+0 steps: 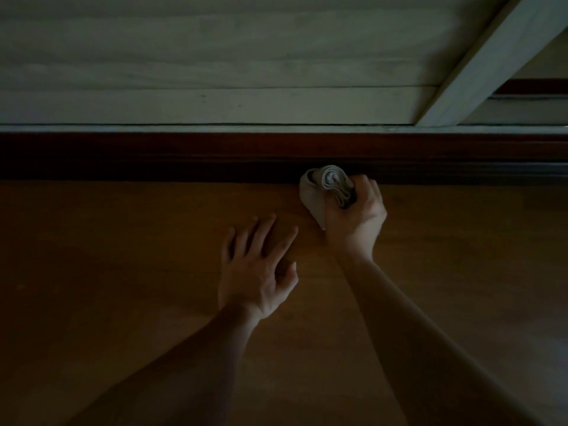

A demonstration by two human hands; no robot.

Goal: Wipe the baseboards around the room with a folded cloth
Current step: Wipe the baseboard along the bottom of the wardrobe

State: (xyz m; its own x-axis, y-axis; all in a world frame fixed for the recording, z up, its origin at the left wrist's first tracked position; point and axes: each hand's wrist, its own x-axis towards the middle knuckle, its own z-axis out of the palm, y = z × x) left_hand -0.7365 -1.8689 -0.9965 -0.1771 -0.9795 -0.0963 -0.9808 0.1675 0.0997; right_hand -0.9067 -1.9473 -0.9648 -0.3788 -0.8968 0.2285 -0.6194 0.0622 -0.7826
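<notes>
At the foot of the wall, against the dark reddish baseboard (215,155), sits the folded cloth (322,192), a pale grey-beige wad with its layered folds showing on top. It lies at the upper left of the right hand (356,216), which grips it: the fingers (367,187) curl over the cloth's right side and the thumb side closes round its lower edge, so the cloth sticks out ahead of the knuckles toward the baseboard. Its front end touches or nearly touches the board; the dim light hides which. The left hand (255,272) rests flat on the brown wooden floor (123,272), fingers spread and straight, holding nothing, near the right hand. Above the baseboard runs a pale wood-grain panel (215,56), crossed at the right by a slanting pale frame piece (491,59).
</notes>
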